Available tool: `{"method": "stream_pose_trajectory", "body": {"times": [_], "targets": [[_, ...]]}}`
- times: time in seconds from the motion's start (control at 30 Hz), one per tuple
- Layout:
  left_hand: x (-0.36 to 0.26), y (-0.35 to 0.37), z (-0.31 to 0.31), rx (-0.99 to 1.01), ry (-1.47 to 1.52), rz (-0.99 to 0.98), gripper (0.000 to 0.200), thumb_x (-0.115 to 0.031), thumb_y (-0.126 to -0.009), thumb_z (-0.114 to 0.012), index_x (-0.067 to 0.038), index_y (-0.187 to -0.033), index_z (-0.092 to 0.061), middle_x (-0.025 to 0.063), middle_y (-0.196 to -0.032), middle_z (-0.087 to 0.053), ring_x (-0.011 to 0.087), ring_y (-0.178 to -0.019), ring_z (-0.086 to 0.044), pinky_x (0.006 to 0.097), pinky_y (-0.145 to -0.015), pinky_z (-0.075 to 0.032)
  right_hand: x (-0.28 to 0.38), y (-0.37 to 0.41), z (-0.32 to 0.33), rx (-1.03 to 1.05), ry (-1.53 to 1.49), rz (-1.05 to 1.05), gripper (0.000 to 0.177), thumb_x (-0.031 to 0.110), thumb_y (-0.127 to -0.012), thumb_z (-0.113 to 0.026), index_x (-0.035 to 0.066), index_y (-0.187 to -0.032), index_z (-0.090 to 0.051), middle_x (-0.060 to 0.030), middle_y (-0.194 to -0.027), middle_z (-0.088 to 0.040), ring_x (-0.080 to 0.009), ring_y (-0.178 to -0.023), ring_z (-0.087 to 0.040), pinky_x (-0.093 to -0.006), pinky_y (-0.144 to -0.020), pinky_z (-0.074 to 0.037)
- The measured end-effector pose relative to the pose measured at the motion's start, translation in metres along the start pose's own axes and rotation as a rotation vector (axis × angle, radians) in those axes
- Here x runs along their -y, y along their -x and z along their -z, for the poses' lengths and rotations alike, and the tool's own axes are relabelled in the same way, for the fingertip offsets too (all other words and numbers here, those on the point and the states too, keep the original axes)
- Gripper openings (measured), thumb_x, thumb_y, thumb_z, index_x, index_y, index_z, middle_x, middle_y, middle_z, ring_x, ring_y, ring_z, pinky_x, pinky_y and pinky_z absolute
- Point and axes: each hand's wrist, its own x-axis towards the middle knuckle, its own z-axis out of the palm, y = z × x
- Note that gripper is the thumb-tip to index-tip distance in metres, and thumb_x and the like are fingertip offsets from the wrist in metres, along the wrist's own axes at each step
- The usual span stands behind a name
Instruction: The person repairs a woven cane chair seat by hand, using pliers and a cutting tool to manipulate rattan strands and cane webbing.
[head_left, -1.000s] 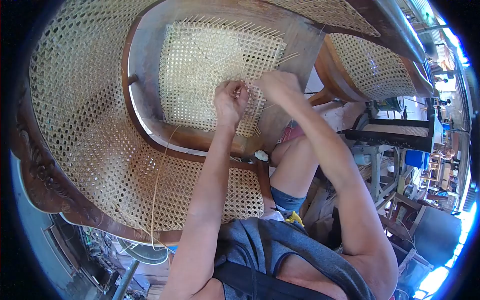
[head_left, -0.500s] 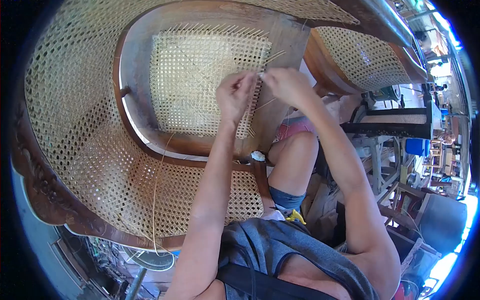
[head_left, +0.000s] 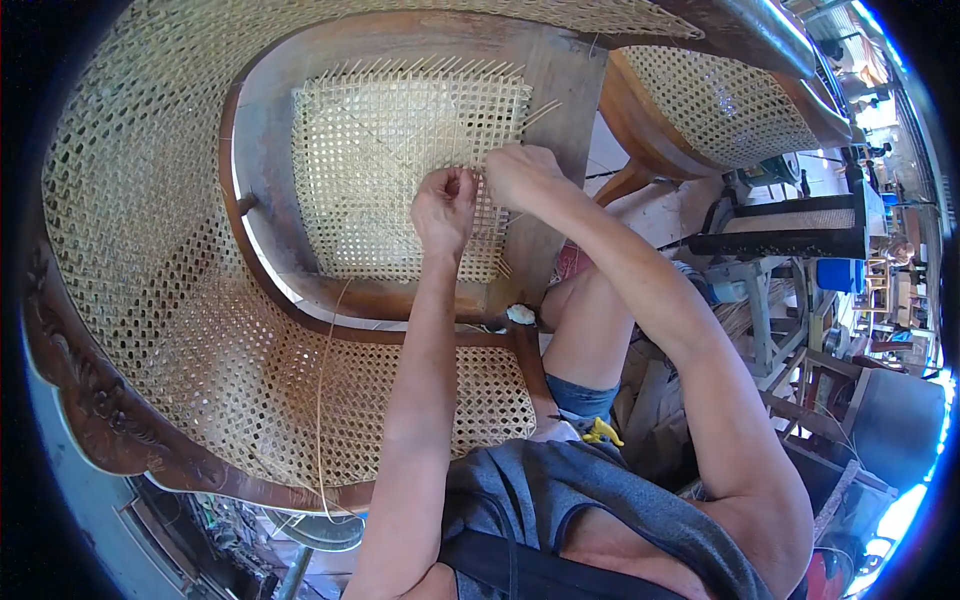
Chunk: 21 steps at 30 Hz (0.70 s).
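Observation:
A woven cane panel (head_left: 380,170) lies across the wooden seat frame (head_left: 555,110), with loose strand ends sticking out along its top and right edges. Over the right part of the panel is my left hand (head_left: 443,208), its thumb and fingers pinched together; what they hold is too small to name. Close to its right, at the panel's right edge, my right hand (head_left: 522,177) is closed with its fingers curled, their tips hidden. A long thin cane strand (head_left: 320,410) hangs from the lower edge of the seat over the woven side.
Woven cane sides with carved wooden edging (head_left: 95,400) curve round the seat. Another cane-backed piece (head_left: 715,95) stands at the upper right. On the right are a dark frame (head_left: 780,244), a blue container (head_left: 838,274) and wooden pieces. A yellow object (head_left: 603,432) lies near my lap.
Both hands have moved down and left, staying close together. My right hand has turned so that its back shows more. The camera view has shifted slightly.

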Motion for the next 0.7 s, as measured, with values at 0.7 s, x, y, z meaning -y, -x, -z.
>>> {"method": "stream_pose_trajectory", "body": {"times": [0.7], "targets": [[-0.039, 0.001, -0.024, 0.093, 0.01, -0.385, 0.017, -0.011, -0.082, -0.07, -0.005, -0.098, -0.069, 0.0102, -0.083, -0.069, 0.0236, -0.081, -0.061, 0.0355, -0.075, -0.05, -0.086, 0.043, 0.025, -0.379, -0.015, -0.172, 0.048, 0.045, -0.095, -0.047, 0.005, -0.079, -0.069, -0.0194, -0.079, -0.067, -0.0375, -0.079, -0.066, -0.0485, -0.073, -0.052]]}}
